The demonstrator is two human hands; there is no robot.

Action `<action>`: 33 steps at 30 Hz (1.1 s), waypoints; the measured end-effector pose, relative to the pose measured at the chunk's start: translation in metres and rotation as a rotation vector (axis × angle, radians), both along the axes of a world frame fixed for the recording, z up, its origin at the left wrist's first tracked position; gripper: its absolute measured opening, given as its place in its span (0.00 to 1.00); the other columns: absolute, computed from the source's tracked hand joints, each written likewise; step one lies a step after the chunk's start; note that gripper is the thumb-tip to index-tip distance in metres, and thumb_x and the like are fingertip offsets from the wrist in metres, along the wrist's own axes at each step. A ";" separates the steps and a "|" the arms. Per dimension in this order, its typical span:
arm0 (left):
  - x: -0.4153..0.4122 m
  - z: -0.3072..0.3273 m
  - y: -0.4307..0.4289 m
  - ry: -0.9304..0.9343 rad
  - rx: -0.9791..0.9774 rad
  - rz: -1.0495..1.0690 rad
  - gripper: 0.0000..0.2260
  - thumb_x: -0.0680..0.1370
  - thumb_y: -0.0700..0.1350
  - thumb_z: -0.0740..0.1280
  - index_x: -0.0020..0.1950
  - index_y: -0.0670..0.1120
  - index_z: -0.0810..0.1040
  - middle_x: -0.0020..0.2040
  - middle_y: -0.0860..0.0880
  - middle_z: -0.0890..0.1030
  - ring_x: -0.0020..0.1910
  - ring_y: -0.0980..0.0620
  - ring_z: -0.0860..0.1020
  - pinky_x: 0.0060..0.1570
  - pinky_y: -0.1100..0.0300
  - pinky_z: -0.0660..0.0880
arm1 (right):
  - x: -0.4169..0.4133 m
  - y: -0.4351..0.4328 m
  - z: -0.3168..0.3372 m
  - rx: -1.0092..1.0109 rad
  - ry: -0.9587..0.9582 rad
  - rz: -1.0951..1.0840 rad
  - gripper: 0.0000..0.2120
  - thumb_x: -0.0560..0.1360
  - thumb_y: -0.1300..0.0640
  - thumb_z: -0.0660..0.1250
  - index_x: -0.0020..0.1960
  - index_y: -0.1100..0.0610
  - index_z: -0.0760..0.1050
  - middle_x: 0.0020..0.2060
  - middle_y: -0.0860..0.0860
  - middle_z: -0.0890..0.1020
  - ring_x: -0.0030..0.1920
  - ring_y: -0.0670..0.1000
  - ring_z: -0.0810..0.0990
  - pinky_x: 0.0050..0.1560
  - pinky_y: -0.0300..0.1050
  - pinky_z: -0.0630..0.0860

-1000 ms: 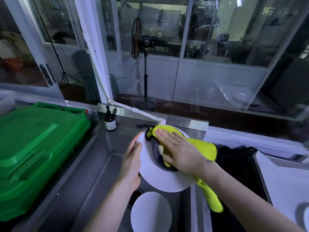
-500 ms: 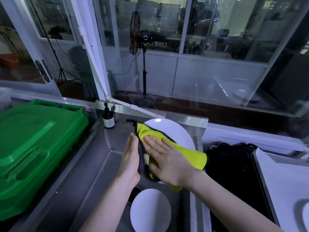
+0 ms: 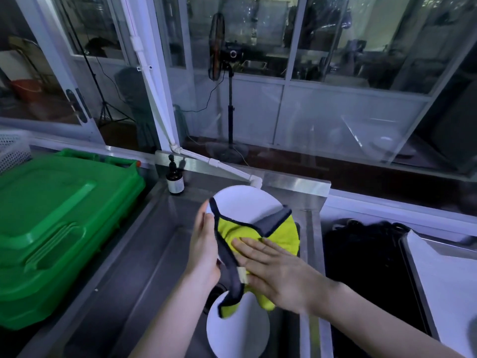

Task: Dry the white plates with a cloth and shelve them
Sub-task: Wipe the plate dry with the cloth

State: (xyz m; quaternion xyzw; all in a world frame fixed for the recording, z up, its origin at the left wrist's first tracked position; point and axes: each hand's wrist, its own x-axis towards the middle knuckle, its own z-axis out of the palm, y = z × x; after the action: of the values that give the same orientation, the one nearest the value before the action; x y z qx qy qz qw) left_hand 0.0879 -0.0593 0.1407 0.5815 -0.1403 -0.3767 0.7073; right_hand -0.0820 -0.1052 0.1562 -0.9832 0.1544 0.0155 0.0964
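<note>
**Cloth pressed flat to the held plate, over the sink**

Nearest me, low in the centre of the frame, a second white plate lies in the bottom of the steel sink. A hanging corner of the cloth covers its upper edge.

Just above it are the two hands. The right hand comes in from the lower right and lies flat, fingers straight. It presses the yellow cloth (dark-edged, with a small pale tag by the thumb) against the face of the held plate.

The left hand, rising from the lower centre, grips that plate by its left rim. The cloth's dark edge runs between palm and plate; I cannot tell how the fingers lie behind.

The held plate stands tilted above the sink, between the two hands. Its bare upper part shows beyond the fingertips at mid-frame, and the cloth covers its lower part.

A green plastic bin fills the left of the frame. At the right are a black heap and a white tray.

A brown bottle stands at the sink's back left corner. A white pipe slants down to end just behind the plate's top. Beyond the glass, upper centre, stands a fan.
</note>
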 end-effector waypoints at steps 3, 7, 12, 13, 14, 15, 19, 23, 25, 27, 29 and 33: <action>-0.007 -0.005 0.001 -0.011 0.034 -0.032 0.14 0.87 0.50 0.54 0.52 0.53 0.79 0.46 0.60 0.85 0.41 0.73 0.80 0.40 0.77 0.73 | 0.024 -0.014 0.006 0.007 -0.016 -0.008 0.25 0.84 0.44 0.49 0.79 0.46 0.51 0.76 0.39 0.42 0.76 0.40 0.37 0.76 0.42 0.32; -0.010 0.000 0.000 -0.009 0.038 -0.098 0.14 0.86 0.54 0.56 0.60 0.56 0.80 0.59 0.59 0.84 0.57 0.63 0.81 0.59 0.66 0.76 | 0.044 -0.031 0.002 -0.122 -0.122 -0.218 0.27 0.83 0.44 0.50 0.80 0.49 0.51 0.79 0.44 0.44 0.79 0.44 0.43 0.78 0.48 0.42; -0.006 0.008 0.003 -0.128 0.000 -0.007 0.15 0.87 0.50 0.54 0.66 0.62 0.77 0.67 0.61 0.77 0.66 0.64 0.74 0.61 0.69 0.71 | 0.036 -0.048 -0.008 -0.170 -0.186 -0.533 0.30 0.82 0.38 0.44 0.80 0.48 0.44 0.79 0.44 0.43 0.79 0.44 0.42 0.78 0.46 0.40; -0.002 0.008 0.004 -0.104 0.001 0.009 0.15 0.86 0.50 0.55 0.67 0.63 0.77 0.68 0.60 0.77 0.69 0.59 0.73 0.68 0.61 0.70 | 0.027 -0.048 -0.010 -0.166 -0.173 -0.559 0.31 0.81 0.37 0.43 0.80 0.48 0.43 0.78 0.43 0.43 0.78 0.44 0.42 0.78 0.45 0.39; 0.002 0.008 0.005 -0.069 0.001 0.023 0.15 0.86 0.51 0.55 0.67 0.63 0.77 0.68 0.59 0.77 0.69 0.56 0.73 0.71 0.53 0.69 | 0.016 -0.046 -0.012 -0.146 -0.149 -0.557 0.31 0.81 0.37 0.42 0.80 0.47 0.42 0.78 0.43 0.42 0.78 0.44 0.40 0.77 0.45 0.38; 0.006 0.007 0.005 -0.045 0.010 0.033 0.15 0.86 0.52 0.56 0.66 0.64 0.77 0.67 0.59 0.78 0.69 0.54 0.74 0.71 0.49 0.70 | 0.006 -0.041 -0.014 -0.110 -0.123 -0.524 0.32 0.79 0.36 0.40 0.80 0.47 0.40 0.78 0.43 0.41 0.78 0.44 0.38 0.78 0.46 0.38; 0.003 0.007 0.003 -0.047 0.009 0.038 0.15 0.86 0.50 0.55 0.67 0.61 0.76 0.68 0.56 0.78 0.67 0.54 0.76 0.68 0.51 0.72 | -0.006 -0.003 -0.019 0.059 -0.104 -0.228 0.30 0.80 0.35 0.38 0.77 0.46 0.39 0.77 0.40 0.39 0.77 0.42 0.35 0.78 0.48 0.39; -0.011 -0.001 0.003 0.019 0.040 -0.067 0.16 0.85 0.55 0.56 0.67 0.55 0.79 0.64 0.52 0.82 0.63 0.54 0.80 0.69 0.50 0.73 | 0.021 0.012 -0.011 0.113 -0.156 -0.117 0.29 0.82 0.39 0.47 0.80 0.48 0.52 0.78 0.40 0.42 0.77 0.40 0.37 0.77 0.44 0.37; -0.008 0.000 0.002 0.094 0.044 -0.087 0.20 0.84 0.60 0.58 0.67 0.50 0.79 0.61 0.49 0.84 0.59 0.53 0.82 0.65 0.51 0.76 | 0.031 0.001 -0.004 0.084 -0.159 -0.119 0.29 0.81 0.38 0.50 0.79 0.47 0.54 0.78 0.39 0.42 0.77 0.39 0.37 0.77 0.44 0.37; -0.004 0.002 0.001 0.078 0.036 -0.054 0.20 0.83 0.60 0.59 0.69 0.51 0.78 0.61 0.53 0.83 0.55 0.61 0.83 0.55 0.59 0.77 | 0.036 -0.011 0.001 0.084 -0.168 -0.125 0.31 0.80 0.36 0.51 0.79 0.45 0.51 0.77 0.38 0.43 0.77 0.38 0.38 0.77 0.44 0.37; -0.005 0.005 -0.001 0.008 -0.002 -0.053 0.16 0.85 0.56 0.58 0.69 0.55 0.76 0.63 0.58 0.82 0.54 0.66 0.80 0.52 0.64 0.74 | 0.041 -0.023 0.001 0.085 -0.192 -0.157 0.33 0.79 0.34 0.49 0.80 0.45 0.49 0.78 0.38 0.43 0.77 0.39 0.39 0.77 0.44 0.39; -0.012 0.006 0.001 -0.087 -0.045 -0.073 0.14 0.87 0.50 0.54 0.64 0.61 0.77 0.60 0.64 0.80 0.59 0.69 0.77 0.54 0.68 0.70 | 0.041 -0.051 -0.003 -0.023 -0.237 -0.350 0.31 0.80 0.36 0.49 0.80 0.45 0.47 0.78 0.40 0.45 0.78 0.43 0.42 0.78 0.46 0.43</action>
State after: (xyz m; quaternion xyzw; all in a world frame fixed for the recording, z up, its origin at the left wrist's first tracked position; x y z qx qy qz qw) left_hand 0.0759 -0.0579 0.1470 0.5757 -0.2002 -0.3734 0.6993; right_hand -0.0408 -0.1565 0.1527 -0.9374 0.3105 -0.1192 0.1037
